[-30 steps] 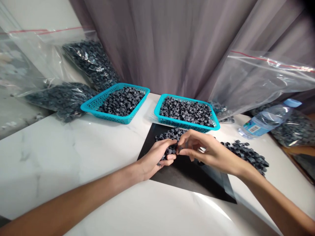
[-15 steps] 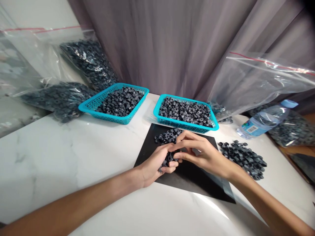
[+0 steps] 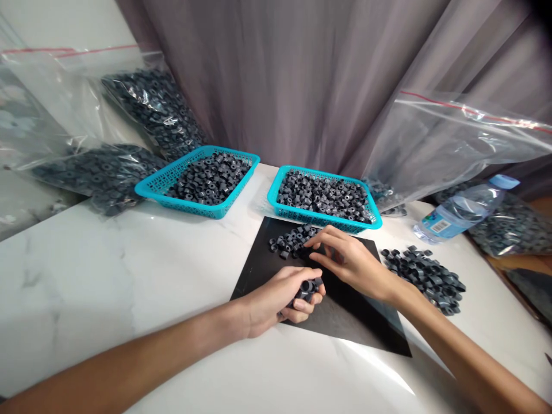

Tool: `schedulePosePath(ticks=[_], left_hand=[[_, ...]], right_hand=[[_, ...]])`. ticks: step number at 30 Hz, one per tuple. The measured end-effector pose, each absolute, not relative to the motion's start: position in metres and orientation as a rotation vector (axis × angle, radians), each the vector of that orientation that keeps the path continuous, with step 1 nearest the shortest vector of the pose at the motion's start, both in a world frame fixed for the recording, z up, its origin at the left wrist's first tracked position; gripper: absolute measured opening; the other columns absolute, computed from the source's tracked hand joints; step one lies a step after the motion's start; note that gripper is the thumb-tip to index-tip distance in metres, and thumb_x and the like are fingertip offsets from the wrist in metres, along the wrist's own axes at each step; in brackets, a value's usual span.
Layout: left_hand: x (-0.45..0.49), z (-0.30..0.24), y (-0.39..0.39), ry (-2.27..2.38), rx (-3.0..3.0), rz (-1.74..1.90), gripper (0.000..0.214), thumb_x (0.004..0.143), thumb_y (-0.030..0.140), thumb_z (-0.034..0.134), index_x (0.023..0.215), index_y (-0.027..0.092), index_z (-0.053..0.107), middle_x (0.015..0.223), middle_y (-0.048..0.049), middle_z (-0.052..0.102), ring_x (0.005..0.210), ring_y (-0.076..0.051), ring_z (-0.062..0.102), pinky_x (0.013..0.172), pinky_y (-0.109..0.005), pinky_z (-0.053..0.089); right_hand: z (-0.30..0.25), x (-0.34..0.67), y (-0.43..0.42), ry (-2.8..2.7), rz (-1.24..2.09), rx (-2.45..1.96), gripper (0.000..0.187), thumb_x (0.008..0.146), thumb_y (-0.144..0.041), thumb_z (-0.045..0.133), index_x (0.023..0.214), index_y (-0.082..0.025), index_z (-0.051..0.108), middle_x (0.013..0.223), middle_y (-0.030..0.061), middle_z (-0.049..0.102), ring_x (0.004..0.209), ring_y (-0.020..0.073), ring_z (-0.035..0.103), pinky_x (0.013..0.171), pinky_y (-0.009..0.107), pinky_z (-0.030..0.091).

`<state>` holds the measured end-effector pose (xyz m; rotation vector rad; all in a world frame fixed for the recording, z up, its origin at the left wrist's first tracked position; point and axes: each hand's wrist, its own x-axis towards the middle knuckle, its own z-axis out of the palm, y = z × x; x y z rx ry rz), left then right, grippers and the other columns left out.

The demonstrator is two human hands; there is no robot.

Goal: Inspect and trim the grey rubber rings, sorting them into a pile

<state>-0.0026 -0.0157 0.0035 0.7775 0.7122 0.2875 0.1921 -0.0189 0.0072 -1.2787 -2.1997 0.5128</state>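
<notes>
Left hand (image 3: 282,292) clutches dark rings (image 3: 307,287) at frame centre; right hand (image 3: 351,259) has parted toward pile (image 3: 295,240), its hold unclear, suggesting piecewise picking.

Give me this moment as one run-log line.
left hand: cupping small dark parts | right hand: fingertips by pile on black mat, grip unclear | beyond mat: two teal baskets

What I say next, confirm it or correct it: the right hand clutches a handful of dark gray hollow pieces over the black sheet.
Wrong hand: the left hand, not the right hand, clutches the dark gray hollow pieces over the black sheet, as the head view shows.
</notes>
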Motion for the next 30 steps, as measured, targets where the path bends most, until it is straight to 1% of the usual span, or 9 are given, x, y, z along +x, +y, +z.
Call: schedulePosePath(ticks=[4, 9, 12, 14, 17, 22, 26, 28, 30], left_hand=[[-0.004, 0.006, -0.018, 0.696, 0.806, 0.165, 0.033, 0.086, 0.045, 0.063, 0.076, 0.016, 0.052, 0.061, 0.0076, 0.038, 0.044, -0.002, 0.017, 0.042, -0.018, 0.007], [-0.004, 0.012, -0.022, 0.664, 0.832, 0.048, 0.039, 0.082, 0.05, 0.067, 0.073, 0.017, 0.048, 0.06, 0.0082, 0.037, 0.046, -0.002, 0.016, 0.042, -0.018, 0.009], [-0.004, 0.012, -0.022, 0.669, 0.829, 0.076, 0.036, 0.085, 0.048, 0.064, 0.075, 0.017, 0.049, 0.061, 0.0076, 0.038, 0.046, -0.002, 0.018, 0.042, -0.017, 0.009], [-0.004, 0.01, -0.021, 0.679, 0.827, 0.093, 0.034, 0.087, 0.046, 0.062, 0.075, 0.017, 0.049, 0.061, 0.0077, 0.037, 0.046, -0.002, 0.017, 0.042, -0.017, 0.009], [-0.004, 0.008, -0.019, 0.68, 0.819, 0.113, 0.035, 0.088, 0.045, 0.061, 0.073, 0.018, 0.047, 0.06, 0.0082, 0.035, 0.046, -0.002, 0.015, 0.041, -0.017, 0.008], [-0.005, 0.005, -0.017, 0.68, 0.777, 0.22, 0.03, 0.089, 0.041, 0.06, 0.075, 0.017, 0.048, 0.06, 0.0087, 0.034, 0.045, -0.002, 0.016, 0.04, -0.016, 0.008], [-0.003, 0.003, -0.016, 0.729, 0.722, 0.368, 0.023, 0.089, 0.035, 0.058, 0.077, 0.017, 0.05, 0.063, 0.0066, 0.04, 0.044, -0.002, 0.023, 0.039, -0.016, 0.008], [-0.003, 0.002, -0.017, 0.735, 0.735, 0.436, 0.02, 0.088, 0.032, 0.058, 0.076, 0.017, 0.051, 0.065, 0.005, 0.043, 0.045, -0.003, 0.028, 0.039, -0.016, 0.008], [-0.004, 0.001, -0.019, 0.701, 0.771, 0.487, 0.018, 0.085, 0.028, 0.057, 0.072, 0.016, 0.052, 0.063, 0.0048, 0.042, 0.047, -0.004, 0.032, 0.039, -0.016, 0.011]], right_hand=[[-0.004, 0.182, -0.019, -2.259, 0.341, -1.364, 0.023, 0.099, -0.024, 0.057, 0.121, -0.029, 0.06, 0.115, 0.0036, 0.06, 0.086, 0.016, 0.062, 0.073, 0.03, 0.051], [-0.012, 0.17, -0.018, -2.299, 0.132, -1.415, 0.013, 0.097, -0.027, 0.06, 0.11, -0.026, 0.061, 0.112, 0.0046, 0.058, 0.092, 0.0189, 0.062, 0.066, 0.029, 0.049], [-0.014, 0.165, -0.018, -2.321, 0.073, -1.432, 0.007, 0.099, -0.026, 0.056, 0.105, -0.025, 0.061, 0.11, 0.0054, 0.057, 0.093, 0.0193, 0.06, 0.062, 0.027, 0.048], [-0.014, 0.163, -0.017, -2.332, 0.065, -1.446, 0.008, 0.101, -0.024, 0.052, 0.102, -0.024, 0.06, 0.108, 0.0061, 0.057, 0.095, 0.0199, 0.059, 0.062, 0.027, 0.047], [-0.011, 0.164, -0.018, -2.325, 0.132, -1.432, 0.007, 0.101, -0.023, 0.05, 0.101, -0.022, 0.057, 0.108, 0.0066, 0.056, 0.097, 0.0205, 0.057, 0.065, 0.029, 0.048], [0.012, 0.178, -0.022, -2.137, 0.349, -1.271, 0.004, 0.1, -0.022, 0.052, 0.1, -0.022, 0.056, 0.107, 0.0063, 0.058, 0.094, 0.0189, 0.058, 0.078, 0.032, 0.05], [0.041, 0.183, -0.036, -2.007, 0.554, -1.207, 0.006, 0.101, -0.025, 0.052, 0.099, -0.021, 0.056, 0.1, 0.0046, 0.062, 0.086, 0.017, 0.06, 0.075, 0.03, 0.05], [0.051, 0.179, -0.046, -2.057, 0.644, -1.166, 0.006, 0.101, -0.025, 0.053, 0.099, -0.022, 0.057, 0.097, 0.0032, 0.063, 0.082, 0.0156, 0.06, 0.073, 0.029, 0.049], [0.056, 0.172, -0.056, -2.176, 0.654, -1.13, 0.005, 0.101, -0.023, 0.053, 0.099, -0.021, 0.057, 0.095, 0.0032, 0.063, 0.083, 0.016, 0.059, 0.073, 0.029, 0.047]])
